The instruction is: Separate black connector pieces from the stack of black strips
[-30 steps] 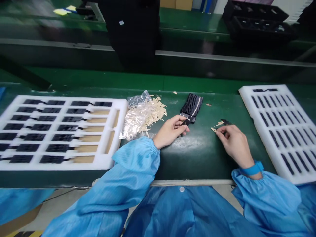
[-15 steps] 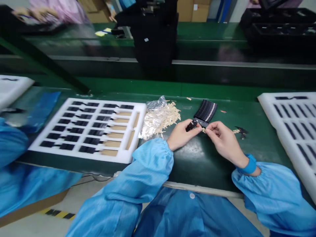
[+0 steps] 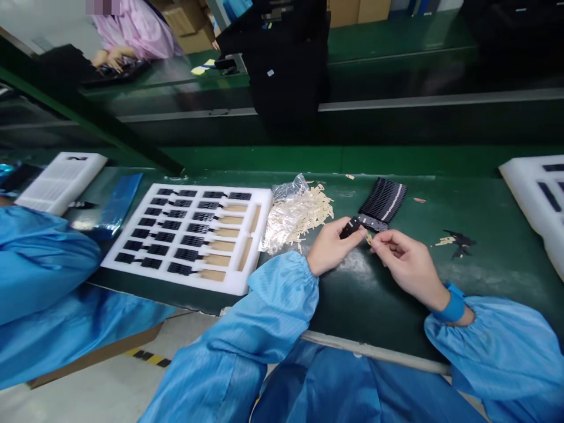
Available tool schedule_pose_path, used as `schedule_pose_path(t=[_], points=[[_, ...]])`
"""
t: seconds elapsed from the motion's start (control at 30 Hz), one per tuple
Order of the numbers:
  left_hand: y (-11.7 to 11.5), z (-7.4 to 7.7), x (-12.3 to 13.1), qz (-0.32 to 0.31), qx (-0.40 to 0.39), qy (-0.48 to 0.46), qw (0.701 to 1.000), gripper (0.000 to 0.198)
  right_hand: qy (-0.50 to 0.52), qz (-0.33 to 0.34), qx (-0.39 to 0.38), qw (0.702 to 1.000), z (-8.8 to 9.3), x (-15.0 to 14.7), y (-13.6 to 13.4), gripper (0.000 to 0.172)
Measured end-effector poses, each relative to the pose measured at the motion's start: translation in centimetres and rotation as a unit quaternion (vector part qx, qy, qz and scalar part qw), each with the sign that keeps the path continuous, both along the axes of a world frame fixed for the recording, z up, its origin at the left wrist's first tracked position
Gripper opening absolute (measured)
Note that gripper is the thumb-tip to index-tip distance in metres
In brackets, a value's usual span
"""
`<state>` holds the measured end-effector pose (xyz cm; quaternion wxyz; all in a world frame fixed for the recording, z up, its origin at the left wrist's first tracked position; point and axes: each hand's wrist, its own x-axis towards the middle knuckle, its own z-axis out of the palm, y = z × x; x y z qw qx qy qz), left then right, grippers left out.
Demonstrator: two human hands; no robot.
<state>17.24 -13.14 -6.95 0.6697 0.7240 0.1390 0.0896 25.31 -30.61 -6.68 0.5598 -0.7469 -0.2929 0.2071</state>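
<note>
Right hand (image 3: 408,262) moved nearer left hand (image 3: 329,247), pinching cream tab (image 3: 369,238); left pinches black part (image 3: 349,227).

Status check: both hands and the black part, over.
Left hand holding black part. Right hand pinching small pale tab beside it. Row of black slotted pieces lying close beyond both hands.

Loose light-blue sleeves (image 3: 282,305) end in gathered cuffs (image 3: 312,265); a blue band (image 3: 453,304) circles the right wrist (image 3: 469,318); the smock (image 3: 326,382) looks darker.
</note>
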Motion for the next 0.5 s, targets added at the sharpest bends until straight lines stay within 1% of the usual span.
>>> schedule_pose_path(t=[0.07, 0.23, 0.37, 0.43, 0.5], points=[[0.0, 0.1, 0.0, -0.008, -0.014, -0.002, 1.0, 0.024, -0.014, 0.0, -0.006, 1.0, 0.0, -0.1, 0.0, 0.035], [0.1, 0.4, -0.2, -0.023, 0.003, -0.003, 1.0, 0.032, -0.047, -0.011, 0.005, 0.999, 0.4, -0.1, 0.0, 0.04], [0.5, 0.5, -0.3, -0.034, 0.03, -0.003, 0.999, 0.035, -0.069, -0.087, 0.019, 0.994, 0.5, 0.4, -0.1, 0.036], [0.6, 0.6, -0.5, -0.073, 0.027, 0.019, 0.997, 0.035, -0.059, -0.111, 0.025, 0.992, 0.5, 0.7, -0.1, 0.036], [0.7, 0.7, -0.6, -0.132, 0.026, 0.043, 0.99, 0.029, -0.036, -0.1, 0.029, 0.994, 0.5, 1.0, -0.2, 0.036]])
